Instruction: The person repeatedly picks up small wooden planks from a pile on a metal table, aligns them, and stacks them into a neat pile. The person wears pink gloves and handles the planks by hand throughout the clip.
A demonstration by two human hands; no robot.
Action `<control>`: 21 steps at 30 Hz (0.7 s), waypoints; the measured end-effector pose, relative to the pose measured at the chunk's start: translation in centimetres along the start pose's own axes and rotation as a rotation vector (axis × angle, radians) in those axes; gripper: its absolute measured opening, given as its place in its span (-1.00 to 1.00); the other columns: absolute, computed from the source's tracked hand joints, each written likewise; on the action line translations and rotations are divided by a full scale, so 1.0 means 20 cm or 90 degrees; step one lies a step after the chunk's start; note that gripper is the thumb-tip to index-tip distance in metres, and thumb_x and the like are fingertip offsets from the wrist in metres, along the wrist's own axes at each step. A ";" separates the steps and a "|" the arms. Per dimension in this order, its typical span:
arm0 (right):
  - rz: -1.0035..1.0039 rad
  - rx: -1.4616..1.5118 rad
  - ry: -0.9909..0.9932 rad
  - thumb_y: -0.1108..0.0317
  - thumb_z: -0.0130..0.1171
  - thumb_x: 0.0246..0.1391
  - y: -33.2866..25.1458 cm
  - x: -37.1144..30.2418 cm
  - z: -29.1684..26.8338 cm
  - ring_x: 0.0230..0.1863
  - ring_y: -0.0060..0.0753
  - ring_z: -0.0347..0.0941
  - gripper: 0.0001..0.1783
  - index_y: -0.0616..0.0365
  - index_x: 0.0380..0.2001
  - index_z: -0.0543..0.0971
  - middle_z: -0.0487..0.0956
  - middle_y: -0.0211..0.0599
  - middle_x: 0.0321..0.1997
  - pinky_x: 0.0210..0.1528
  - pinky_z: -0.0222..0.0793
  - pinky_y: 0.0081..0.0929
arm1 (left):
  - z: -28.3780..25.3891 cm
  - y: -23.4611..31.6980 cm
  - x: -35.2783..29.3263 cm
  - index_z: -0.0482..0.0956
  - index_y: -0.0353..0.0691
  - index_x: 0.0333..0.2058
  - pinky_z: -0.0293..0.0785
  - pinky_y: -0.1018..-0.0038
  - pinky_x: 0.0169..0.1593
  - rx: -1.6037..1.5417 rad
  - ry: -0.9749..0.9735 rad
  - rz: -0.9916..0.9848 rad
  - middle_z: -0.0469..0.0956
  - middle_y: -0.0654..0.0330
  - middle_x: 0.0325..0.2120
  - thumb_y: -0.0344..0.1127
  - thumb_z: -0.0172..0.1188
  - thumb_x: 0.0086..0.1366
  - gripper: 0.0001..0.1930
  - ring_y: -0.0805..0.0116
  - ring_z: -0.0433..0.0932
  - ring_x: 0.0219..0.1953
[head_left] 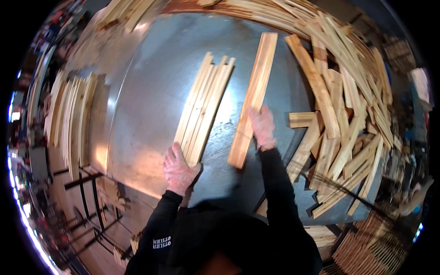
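Observation:
Several narrow wooden boards (204,105) stand on edge side by side in a bundle on the grey metal table (151,87). Around the bundle's near end my left hand (178,169), in a pinkish glove, is closed. To its right lies a single wider board (255,87) with a darker brown streak, slanting away from me. My right hand (263,127), gloved alike, grips this board by its right edge, below the middle. A gap of bare metal separates the board from the bundle. Fingers under the wood are hidden.
A jumbled pile of boards (332,110) covers the table's right side, with a short piece (301,119) jutting toward my right hand. More boards (73,119) stand stacked at the left, above a black metal frame (94,197). Long slats (256,13) line the far edge.

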State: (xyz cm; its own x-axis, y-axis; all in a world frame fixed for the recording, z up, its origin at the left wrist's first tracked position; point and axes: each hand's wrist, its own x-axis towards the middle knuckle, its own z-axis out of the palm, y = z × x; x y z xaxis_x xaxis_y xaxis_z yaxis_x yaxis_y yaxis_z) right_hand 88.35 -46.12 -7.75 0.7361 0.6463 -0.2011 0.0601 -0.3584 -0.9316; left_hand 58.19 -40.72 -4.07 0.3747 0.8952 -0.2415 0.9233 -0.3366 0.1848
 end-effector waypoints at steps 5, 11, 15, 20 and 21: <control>0.085 -0.322 -0.133 -0.24 -0.06 0.28 0.10 -0.55 0.60 -0.01 0.31 0.54 -0.24 0.19 0.25 0.42 0.59 0.18 0.04 0.06 0.45 0.03 | -0.04 -0.01 -0.03 -0.06 -0.36 0.42 -0.04 -0.10 0.42 -0.002 -0.077 0.017 0.02 -0.42 0.35 0.45 0.35 -0.09 0.32 -0.35 0.00 0.42; -0.120 -0.127 -0.246 0.02 -0.05 0.41 0.34 -0.48 0.54 -0.26 0.10 0.60 -0.36 0.16 0.40 0.21 0.64 -0.02 -0.09 -0.23 0.51 -0.21 | 0.00 0.02 -0.05 -0.06 -0.23 0.45 -0.19 -0.16 0.44 0.115 -0.114 0.001 -0.11 -0.32 0.42 0.25 0.34 -0.01 0.19 -0.38 -0.08 0.43; 0.240 0.363 -0.197 0.11 0.01 0.42 0.33 -0.39 0.51 -0.50 -0.49 0.37 -0.48 0.18 0.29 0.33 0.49 -0.40 -0.37 -0.43 0.33 -0.53 | -0.10 -0.03 -0.03 -0.05 -0.23 0.45 -0.07 -0.08 0.43 -0.006 -0.117 0.007 -0.04 -0.27 0.41 0.12 0.34 0.02 0.13 -0.26 0.01 0.42; 0.155 0.485 -0.218 0.07 0.03 0.42 0.29 -0.44 0.76 -0.43 -0.58 0.40 -0.54 0.25 0.11 0.44 0.50 -0.38 -0.30 -0.40 0.39 -0.55 | -0.21 -0.50 0.17 0.01 -0.28 0.43 0.20 0.14 0.38 -0.714 -0.234 0.119 0.15 -0.19 0.38 -0.04 0.31 0.11 0.00 -0.03 0.26 0.35; 0.192 0.446 -0.219 0.05 0.03 0.42 0.27 -0.48 0.83 -0.31 -0.53 0.51 -0.48 0.28 0.19 0.41 0.56 -0.32 -0.21 -0.26 0.50 -0.50 | -0.28 -0.58 0.18 0.11 -0.39 0.38 0.37 0.17 0.30 -0.911 -0.372 0.032 0.34 -0.21 0.27 -0.12 0.31 0.11 -0.07 -0.03 0.46 0.21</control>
State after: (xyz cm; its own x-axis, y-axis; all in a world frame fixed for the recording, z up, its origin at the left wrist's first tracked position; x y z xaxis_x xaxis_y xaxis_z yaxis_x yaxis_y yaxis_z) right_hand 70.48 -43.04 -15.81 0.3997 0.8006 -0.4465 -0.6231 -0.1199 -0.7729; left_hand 48.33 -32.01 -1.74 0.6969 0.5415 -0.4702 0.1883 0.4945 0.8485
